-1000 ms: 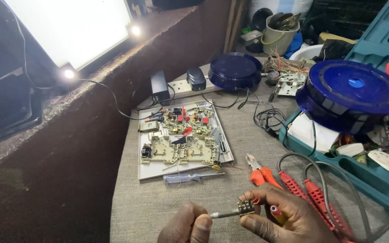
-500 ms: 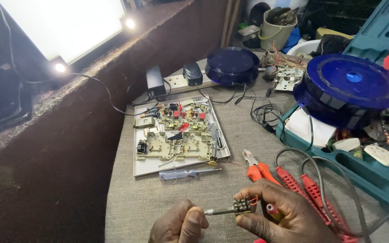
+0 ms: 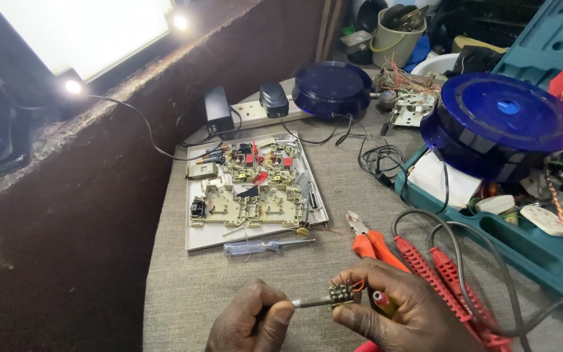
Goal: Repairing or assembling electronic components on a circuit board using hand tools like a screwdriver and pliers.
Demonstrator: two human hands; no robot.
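At the bottom of the head view, my left hand (image 3: 252,322) grips the handle of a thin metal screwdriver (image 3: 309,302) whose tip meets a small terminal block (image 3: 342,294). My right hand (image 3: 402,313) pinches that block, which has short red and orange wire ends, between thumb and fingers. Just behind the hands lies a clear-handled screwdriver (image 3: 255,247). Beyond it, a white switch plate (image 3: 252,189) lies face down with cream and red parts showing.
Orange-handled cutters (image 3: 369,240) and red probe leads (image 3: 447,277) lie by my right hand. Two blue round covers (image 3: 500,124) (image 3: 332,88), a white power strip (image 3: 255,111) with black adapters, a teal tool case (image 3: 522,244), loose cables and a dark ledge on the left surround the cloth-covered table.
My view has shifted slightly. Both hands stay low in the frame, still holding the screwdriver against the small block.
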